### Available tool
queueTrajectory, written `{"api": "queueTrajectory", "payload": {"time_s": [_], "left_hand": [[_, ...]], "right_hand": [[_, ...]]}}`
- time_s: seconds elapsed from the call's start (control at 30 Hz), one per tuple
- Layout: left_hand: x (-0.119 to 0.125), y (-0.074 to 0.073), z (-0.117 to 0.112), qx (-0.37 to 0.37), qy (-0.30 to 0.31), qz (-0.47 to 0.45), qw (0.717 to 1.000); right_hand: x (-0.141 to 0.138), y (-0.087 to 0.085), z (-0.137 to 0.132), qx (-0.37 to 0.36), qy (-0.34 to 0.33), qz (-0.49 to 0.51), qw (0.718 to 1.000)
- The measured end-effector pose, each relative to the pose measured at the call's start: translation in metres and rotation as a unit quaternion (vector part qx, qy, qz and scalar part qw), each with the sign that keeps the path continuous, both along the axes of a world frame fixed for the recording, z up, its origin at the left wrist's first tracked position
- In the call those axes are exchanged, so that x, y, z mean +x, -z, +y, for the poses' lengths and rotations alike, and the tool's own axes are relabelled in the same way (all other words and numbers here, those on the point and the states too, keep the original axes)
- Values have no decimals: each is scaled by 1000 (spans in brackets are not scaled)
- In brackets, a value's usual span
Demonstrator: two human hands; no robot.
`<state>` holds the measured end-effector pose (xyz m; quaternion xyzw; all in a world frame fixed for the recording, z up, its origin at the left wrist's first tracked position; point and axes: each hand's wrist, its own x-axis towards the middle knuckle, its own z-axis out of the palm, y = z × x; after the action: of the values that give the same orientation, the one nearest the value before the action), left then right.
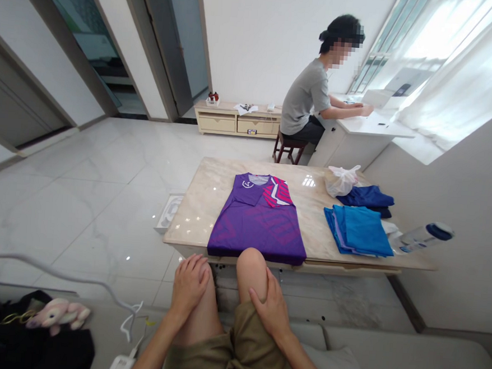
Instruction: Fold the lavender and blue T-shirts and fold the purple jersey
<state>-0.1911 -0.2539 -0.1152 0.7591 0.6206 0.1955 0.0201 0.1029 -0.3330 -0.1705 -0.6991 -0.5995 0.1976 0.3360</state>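
I sit on a sofa facing a low marble table (202,204). My left hand (189,284) rests flat on my left knee and holds nothing. My right hand (271,310) lies on my right thigh, fingers spread, also holding nothing. A purple jersey (258,222) with a pink and white shoulder panel is spread flat on the table just beyond my knees, its hem hanging at the near edge. Neither hand touches it.
Folded blue clothes (360,231), a dark blue garment (367,197), a white plastic bag (341,180) and a lying bottle (423,236) sit on the table's right. A person in a grey shirt (306,99) sits at a white desk behind. A plush toy (58,313) lies at my left.
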Motion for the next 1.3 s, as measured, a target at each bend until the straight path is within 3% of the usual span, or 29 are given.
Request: {"api": "queueTrajectory", "payload": {"time_s": [1.3], "left_hand": [[-1, 5, 3, 10, -1, -1, 1000]], "right_hand": [[6, 9, 2, 11, 3, -11, 1000]]}}
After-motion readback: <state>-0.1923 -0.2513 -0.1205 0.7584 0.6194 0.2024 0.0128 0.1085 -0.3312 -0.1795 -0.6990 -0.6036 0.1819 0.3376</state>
